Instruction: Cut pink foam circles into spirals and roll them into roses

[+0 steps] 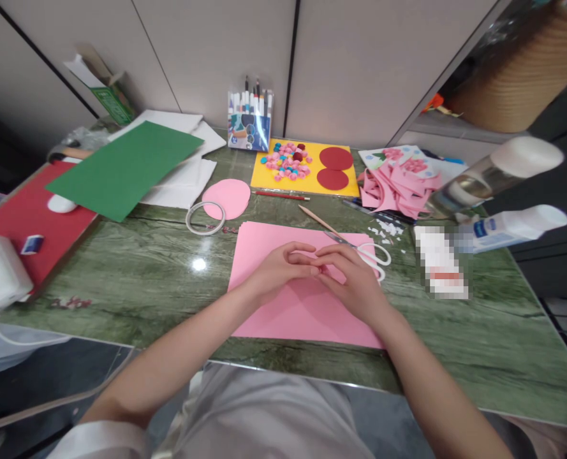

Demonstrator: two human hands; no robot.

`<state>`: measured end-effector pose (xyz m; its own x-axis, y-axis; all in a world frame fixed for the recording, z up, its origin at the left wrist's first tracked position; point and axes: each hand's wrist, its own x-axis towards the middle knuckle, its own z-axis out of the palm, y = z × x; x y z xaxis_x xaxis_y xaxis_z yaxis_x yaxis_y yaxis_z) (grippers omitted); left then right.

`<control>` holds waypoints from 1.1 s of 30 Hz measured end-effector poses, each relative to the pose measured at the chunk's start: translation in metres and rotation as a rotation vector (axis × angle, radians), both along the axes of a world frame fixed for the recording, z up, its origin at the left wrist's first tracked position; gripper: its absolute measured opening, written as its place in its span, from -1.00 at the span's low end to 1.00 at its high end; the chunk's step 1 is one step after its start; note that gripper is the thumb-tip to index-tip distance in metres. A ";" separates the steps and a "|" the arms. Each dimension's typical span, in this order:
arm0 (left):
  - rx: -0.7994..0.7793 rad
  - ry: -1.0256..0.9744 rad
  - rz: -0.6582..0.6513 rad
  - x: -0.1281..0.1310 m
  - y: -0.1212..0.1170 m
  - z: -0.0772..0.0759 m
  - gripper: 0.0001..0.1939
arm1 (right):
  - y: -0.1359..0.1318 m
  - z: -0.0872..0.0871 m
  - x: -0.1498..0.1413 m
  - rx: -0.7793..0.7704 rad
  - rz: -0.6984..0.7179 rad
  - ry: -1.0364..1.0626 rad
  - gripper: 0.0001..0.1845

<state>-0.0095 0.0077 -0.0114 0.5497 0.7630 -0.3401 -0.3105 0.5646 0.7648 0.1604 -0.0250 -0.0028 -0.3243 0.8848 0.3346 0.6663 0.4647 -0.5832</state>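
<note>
I saw both hands resting together on one flat pink sheet of paper that lay on the green marbled tabletop. The left hand and the right hand met at the fingertips, fingers loosely curled and pinched toward one another. Whether anything small sat between them I could not tell; neither hand had a clear hold of any larger thing.

Just beyond the right hand lay one pair of white-handled scissors, its loops almost touching the knuckles, and one wooden pencil ran slantwise above it. Beyond the left hand I counted one pink paper circle and one white ring of tape beside it.

Farther off, past both hands, stood one yellow card carrying two dark red paper discs and a cluster of small pink and blue pieces too many and too small for me to count. One red pencil lay along its near edge, and one clear box of marker pens stood behind it.

To the right of the right hand was a heap of pink paper offcuts. Well to the left of the left hand lay one green sheet of card over white papers.
</note>
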 end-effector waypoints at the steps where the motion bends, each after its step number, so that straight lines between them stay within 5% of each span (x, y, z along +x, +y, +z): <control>1: -0.001 -0.004 0.000 0.000 0.000 0.000 -0.59 | 0.000 0.000 0.000 -0.002 -0.004 0.003 -0.88; 7: 0.008 0.031 -0.039 -0.002 0.003 -0.002 -0.54 | 0.000 0.009 0.001 -0.068 0.016 0.055 -0.89; 18: 0.121 0.095 -0.316 -0.007 0.006 0.005 -0.56 | -0.002 0.016 0.009 -0.284 0.247 0.020 -0.83; 26: 0.194 0.200 -0.122 -0.001 0.004 -0.002 -0.60 | 0.002 0.010 0.004 -0.123 0.119 -0.022 -0.88; 33: 0.066 0.087 -0.136 -0.004 0.006 -0.002 -0.57 | 0.001 0.012 0.003 -0.091 0.102 -0.065 -0.86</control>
